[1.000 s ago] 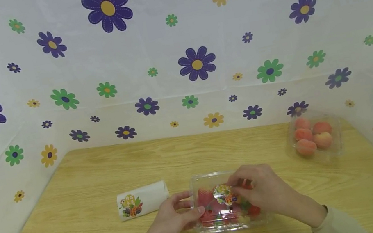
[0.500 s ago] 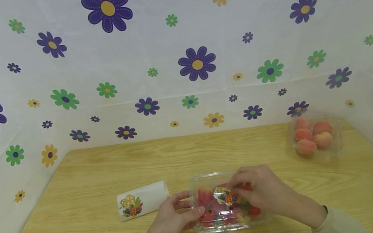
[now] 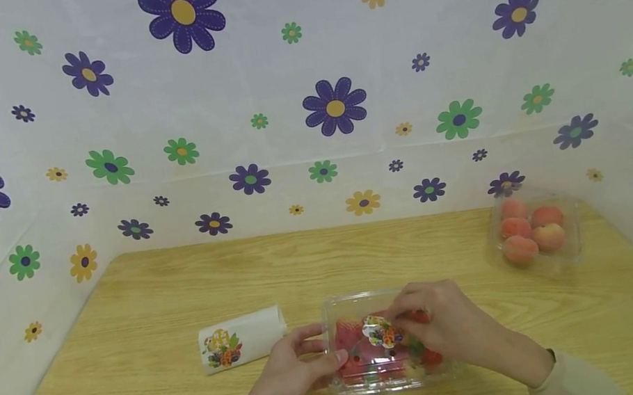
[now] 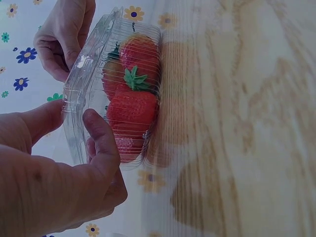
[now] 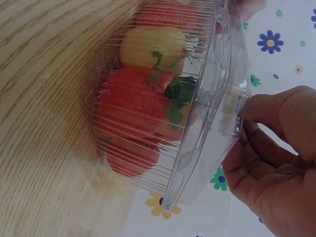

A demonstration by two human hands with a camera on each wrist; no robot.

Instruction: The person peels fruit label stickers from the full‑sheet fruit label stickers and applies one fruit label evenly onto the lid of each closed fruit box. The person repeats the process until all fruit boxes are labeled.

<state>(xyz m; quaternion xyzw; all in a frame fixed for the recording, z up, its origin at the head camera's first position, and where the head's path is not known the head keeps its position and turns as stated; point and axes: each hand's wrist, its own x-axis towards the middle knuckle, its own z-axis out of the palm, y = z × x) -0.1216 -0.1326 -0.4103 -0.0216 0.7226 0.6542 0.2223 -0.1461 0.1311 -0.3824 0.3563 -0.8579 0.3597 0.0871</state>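
A clear plastic clamshell box (image 3: 335, 303) with its lid down stands near the front of the table. Inside lie several red strawberries (image 4: 132, 111), with green leaves and one yellowish fruit (image 5: 153, 47) showing through the ribbed wall. My left hand (image 3: 295, 367) grips the box's left end, thumb on the lid's edge and fingers around the side. On top of the lid is a round fruit-print sticker (image 3: 381, 331). The bent thumb and fingers of my right hand (image 3: 453, 322) pinch at the sticker's right edge, covering part of it.
Left of the box lies a white roll of stickers (image 3: 243, 340) with a matching fruit print. A clear box of several peaches (image 3: 531, 232) stands at the table's back right corner. A flower-print sheet (image 3: 264, 79) encloses the wooden table (image 3: 145, 305) at the back and sides.
The sticker has shifted very slightly under my right fingers since the first frame. Both hands and the strawberry box otherwise keep their places.
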